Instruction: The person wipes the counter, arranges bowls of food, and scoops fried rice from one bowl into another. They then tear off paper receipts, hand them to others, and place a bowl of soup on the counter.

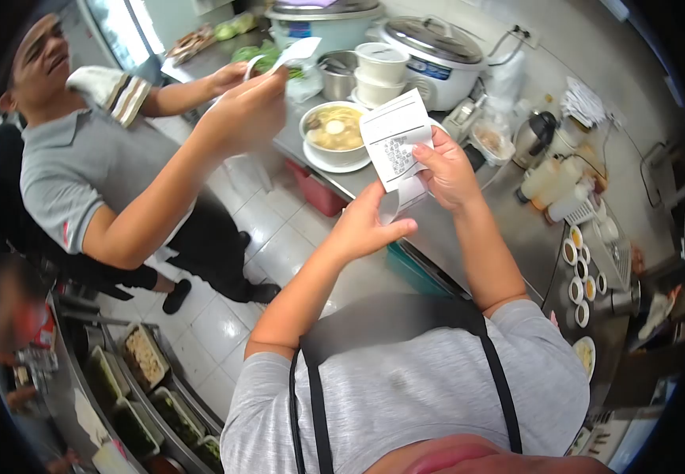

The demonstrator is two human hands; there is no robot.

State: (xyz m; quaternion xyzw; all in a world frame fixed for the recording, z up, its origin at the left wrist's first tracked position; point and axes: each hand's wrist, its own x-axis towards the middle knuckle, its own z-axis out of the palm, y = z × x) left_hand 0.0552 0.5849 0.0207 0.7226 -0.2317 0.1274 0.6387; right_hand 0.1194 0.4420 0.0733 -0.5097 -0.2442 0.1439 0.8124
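A printed paper receipt (397, 136) is held up in front of me, its lower end curling under. My right hand (447, 170) pinches the receipt at its right edge, thumb on the printed side. Beside the lower curl is my left hand (367, 223), fingertips at the receipt's left edge and thumb stretched out apart. Just behind the paper, a bowl of yellow soup (334, 128) sits on a white plate (337, 159) on the steel counter. White lidded tubs (380, 67) are stacked past it.
A co-worker (105, 158) stands at the left, holding up a paper slip (299, 52). Large rice cookers (435, 59) line the counter's back. Sauce bottles (540, 180) and several small sauce cups (578, 268) are at the right. Food trays (146, 355) stand at lower left.
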